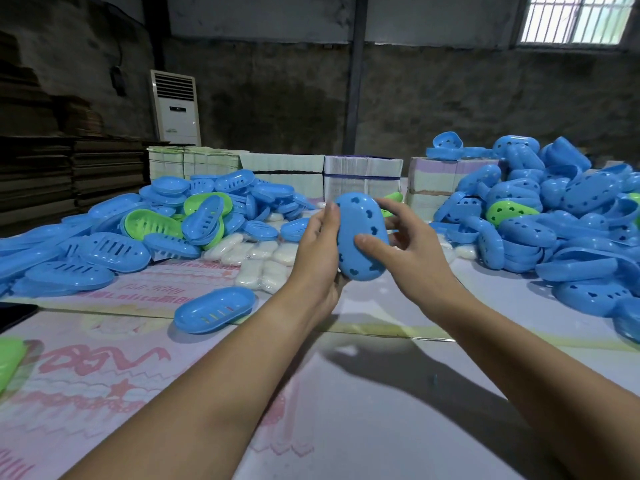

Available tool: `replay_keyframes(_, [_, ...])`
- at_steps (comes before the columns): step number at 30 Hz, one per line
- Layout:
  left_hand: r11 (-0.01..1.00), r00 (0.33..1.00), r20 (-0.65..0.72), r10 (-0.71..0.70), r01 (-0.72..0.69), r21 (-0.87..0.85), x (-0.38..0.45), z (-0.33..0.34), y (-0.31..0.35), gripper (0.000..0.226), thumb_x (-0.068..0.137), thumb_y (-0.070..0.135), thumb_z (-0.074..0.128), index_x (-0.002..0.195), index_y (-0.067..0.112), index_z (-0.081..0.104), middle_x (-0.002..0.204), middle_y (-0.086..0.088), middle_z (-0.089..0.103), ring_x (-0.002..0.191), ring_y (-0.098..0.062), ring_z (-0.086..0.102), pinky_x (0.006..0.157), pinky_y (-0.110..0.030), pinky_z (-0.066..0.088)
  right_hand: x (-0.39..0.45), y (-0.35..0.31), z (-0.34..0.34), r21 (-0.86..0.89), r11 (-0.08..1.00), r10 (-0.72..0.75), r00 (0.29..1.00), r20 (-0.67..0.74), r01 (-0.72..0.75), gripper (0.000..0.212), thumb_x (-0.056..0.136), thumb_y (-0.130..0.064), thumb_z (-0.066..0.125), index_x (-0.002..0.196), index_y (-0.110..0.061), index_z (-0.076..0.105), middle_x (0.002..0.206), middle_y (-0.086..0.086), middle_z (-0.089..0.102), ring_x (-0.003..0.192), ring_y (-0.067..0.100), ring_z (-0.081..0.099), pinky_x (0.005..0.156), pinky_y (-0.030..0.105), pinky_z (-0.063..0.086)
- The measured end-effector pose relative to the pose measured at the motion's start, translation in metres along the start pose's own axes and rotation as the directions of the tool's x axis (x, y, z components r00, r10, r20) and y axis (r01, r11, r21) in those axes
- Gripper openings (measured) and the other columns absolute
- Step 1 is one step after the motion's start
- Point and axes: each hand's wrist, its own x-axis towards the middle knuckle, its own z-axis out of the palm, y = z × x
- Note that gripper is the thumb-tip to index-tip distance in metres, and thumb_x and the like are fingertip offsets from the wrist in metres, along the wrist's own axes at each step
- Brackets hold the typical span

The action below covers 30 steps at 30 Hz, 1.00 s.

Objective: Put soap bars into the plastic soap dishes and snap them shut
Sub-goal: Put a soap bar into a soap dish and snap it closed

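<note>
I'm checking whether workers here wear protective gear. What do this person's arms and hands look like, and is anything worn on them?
Nothing is worn. The left hand and right hand are without gloves, and both forearms are uncovered as far as the frame shows, with no sleeve edge in view. No rings, watch or bracelet show. The visible fingernails are short and unpainted.

A packing workshop: bare concrete walls (pixel 450 98), heaped plastic dish halves (pixel 554 220), bundled paper stacks (pixel 362 178), flattened cartons (pixel 104 168), a barred window (pixel 575 17).
</note>
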Motion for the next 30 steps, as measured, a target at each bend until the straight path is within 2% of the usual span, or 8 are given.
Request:
replay_keyframes(3, [0.990, 1.000, 0.008, 0.015, -0.016, 0.141, -0.001, 0.001, -0.004, 0.027, 0.106, 0.052, 0.035, 0.115, 0.043, 0.059, 0.109, 0.008, 0.071, 0.086, -0.010, 0.075, 0.058, -0.034, 0.060, -0.006, -0.001, 0.008, -0.155, 0.986, -0.084, 0.989, -0.120, 0.065, 0.056, 0.067, -0.039, 0.079, 0.115, -0.046, 0.052, 0.096, -0.025, 0.059, 0.090, -0.001, 0.058, 0.067, 0.014, 0.050])
replay_keyframes(7, [0.993, 0.997, 0.073, 0.017, -0.026, 0.118, -0.004, 0.006, -0.009, 0.022, 0.103, 0.053, 0.045, 0.124, 0.050, 0.043, 0.120, 0.008, 0.066, 0.090, -0.008, 0.075, 0.059, -0.036, 0.060, -0.011, -0.002, 0.018, -0.305, 0.938, -0.206, 0.971, -0.117, 0.163, 0.058, 0.069, -0.024, 0.082, 0.116, -0.040, 0.051, 0.104, -0.014, 0.055, 0.088, 0.006, 0.055, 0.074, 0.031, 0.053])
replay_keyframes(10, [0.995, 0.997, 0.077, 0.019, -0.026, 0.092, -0.003, 0.005, -0.009, 0.033, 0.102, 0.051, 0.049, 0.128, 0.036, 0.036, 0.126, -0.006, 0.066, 0.104, -0.026, 0.073, 0.078, -0.054, 0.062, -0.008, -0.005, 0.013, -0.106, 0.984, -0.154, 0.984, -0.089, 0.145, 0.037, 0.076, -0.031, 0.074, 0.109, -0.038, 0.057, 0.096, -0.013, 0.057, 0.085, 0.005, 0.055, 0.072, 0.022, 0.050])
replay_keyframes(13, [0.990, 0.996, 0.089, 0.016, -0.028, 0.141, 0.000, 0.003, -0.008, 0.034, 0.103, 0.055, 0.044, 0.128, 0.032, 0.043, 0.122, -0.004, 0.069, 0.104, -0.027, 0.073, 0.079, -0.050, 0.059, -0.003, -0.004, 0.005, 0.082, 0.996, -0.032, 0.997, -0.070, 0.038, 0.023, 0.085, -0.038, 0.064, 0.108, -0.041, 0.062, 0.087, -0.024, 0.058, 0.084, -0.001, 0.056, 0.073, 0.013, 0.048])
replay_keyframes(17, [0.987, 0.993, 0.117, 0.004, -0.023, 0.162, -0.001, 0.002, -0.007, 0.050, 0.103, 0.060, 0.035, 0.138, 0.027, 0.051, 0.127, -0.011, 0.068, 0.097, -0.022, 0.068, 0.073, -0.037, 0.054, -0.001, -0.001, 0.000, 0.121, 0.992, 0.013, 0.999, 0.029, -0.017, 0.031, 0.091, -0.035, 0.065, 0.120, -0.044, 0.061, 0.116, -0.011, 0.063, 0.098, 0.003, 0.065, 0.077, 0.023, 0.056])
replay_keyframes(21, [0.978, 0.984, 0.176, 0.017, -0.053, 0.202, -0.003, 0.001, -0.007, 0.049, 0.106, 0.054, 0.031, 0.141, 0.025, 0.050, 0.130, -0.013, 0.067, 0.096, -0.018, 0.069, 0.064, -0.028, 0.053, 0.001, -0.005, -0.003, 0.106, 0.994, -0.008, 0.999, 0.037, 0.004, 0.041, 0.092, -0.028, 0.067, 0.127, -0.046, 0.058, 0.118, -0.016, 0.063, 0.099, 0.000, 0.065, 0.076, 0.021, 0.057])
replay_keyframes(25, [0.975, 0.986, 0.164, 0.039, -0.073, 0.209, -0.004, 0.002, -0.006, 0.040, 0.107, 0.053, 0.032, 0.139, 0.035, 0.050, 0.125, -0.006, 0.068, 0.097, -0.020, 0.068, 0.072, -0.036, 0.055, 0.003, -0.008, -0.006, 0.123, 0.992, -0.013, 0.999, 0.047, 0.007, 0.043, 0.091, -0.021, 0.068, 0.123, -0.048, 0.059, 0.118, -0.009, 0.066, 0.102, 0.011, 0.067, 0.083, 0.031, 0.060])
replay_keyframes(30, [0.975, 0.993, 0.087, 0.080, -0.096, 0.202, -0.009, 0.009, -0.008, 0.043, 0.106, 0.054, 0.032, 0.138, 0.034, 0.051, 0.130, -0.011, 0.064, 0.115, -0.034, 0.066, 0.092, -0.055, 0.054, 0.002, -0.006, -0.006, 0.125, 0.992, -0.023, 0.998, 0.059, 0.015, 0.045, 0.089, -0.014, 0.069, 0.124, -0.042, 0.061, 0.117, -0.006, 0.067, 0.099, 0.013, 0.069, 0.077, 0.031, 0.061])
